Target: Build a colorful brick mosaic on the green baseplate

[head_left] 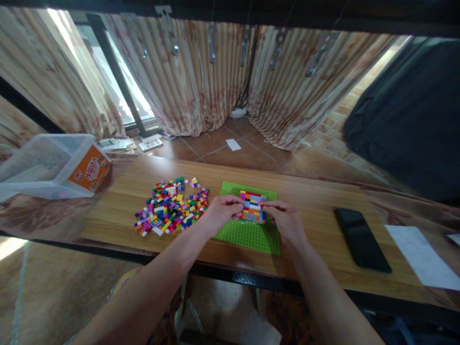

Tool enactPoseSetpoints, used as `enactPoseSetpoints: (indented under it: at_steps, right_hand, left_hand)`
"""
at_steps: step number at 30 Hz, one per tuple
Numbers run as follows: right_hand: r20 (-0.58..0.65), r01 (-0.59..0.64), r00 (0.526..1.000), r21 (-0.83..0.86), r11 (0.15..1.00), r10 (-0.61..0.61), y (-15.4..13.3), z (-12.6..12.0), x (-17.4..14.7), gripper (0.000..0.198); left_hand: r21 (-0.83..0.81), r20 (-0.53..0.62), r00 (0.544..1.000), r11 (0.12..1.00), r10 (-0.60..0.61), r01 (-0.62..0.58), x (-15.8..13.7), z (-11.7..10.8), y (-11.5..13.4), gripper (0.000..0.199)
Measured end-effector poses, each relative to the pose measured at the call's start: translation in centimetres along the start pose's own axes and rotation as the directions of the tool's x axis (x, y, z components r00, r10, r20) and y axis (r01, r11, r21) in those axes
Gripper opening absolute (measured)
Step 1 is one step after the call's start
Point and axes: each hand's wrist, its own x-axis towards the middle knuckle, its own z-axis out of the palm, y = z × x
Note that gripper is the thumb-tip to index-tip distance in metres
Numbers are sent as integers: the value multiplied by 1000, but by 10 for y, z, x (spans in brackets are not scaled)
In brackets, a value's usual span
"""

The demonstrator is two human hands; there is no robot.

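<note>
A block of multicoloured toy bricks (253, 206) stands on a green studded baseplate (247, 238) at the table's middle. My left hand (223, 210) is closed at the block's left side, thumb and index finger pinched against its edge. On the opposite side, my right hand (285, 221) grips the right edge with thumb and fingertips. Whether either hand also pinches a single small brick is too small to make out. To the left of the baseplate lies a spread pile of loose toy bricks (172, 203) in many colours.
A clear plastic bin (46, 189) with an orange label stands at the far left. A black phone (362, 239) lies on the wooden table (309, 191) at right, near a white paper sheet (424, 254). Patterned curtains (215, 86) hang beyond the table.
</note>
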Motion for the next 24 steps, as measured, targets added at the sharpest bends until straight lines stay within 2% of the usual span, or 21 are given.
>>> enactPoseSetpoints:
  at_steps: [6,11,16,20,24]
  right_hand:
    - [26,-34,999,32,999,33,-4,-1,0,24]
    - [46,-26,999,89,996,22,-3,-12,2,32]
    - [-10,73,997,137,988,-72,-9,-16,1,29]
    - [127,164,977,71,984,-172,-19,-6,-10,25]
    - [279,215,937,16,977,-211,-24,4,-23,26]
  left_hand:
    - [14,-11,999,999,-34,34,-3,2,3,7]
    - [29,34,999,999,-16,15,-5,1,7,15]
    - [37,56,998,999,29,-31,-3,2,5,19]
    - [34,67,994,996,82,-84,-4,4,3,22]
    - [39,88,985,988,147,-151,-4,5,2,20]
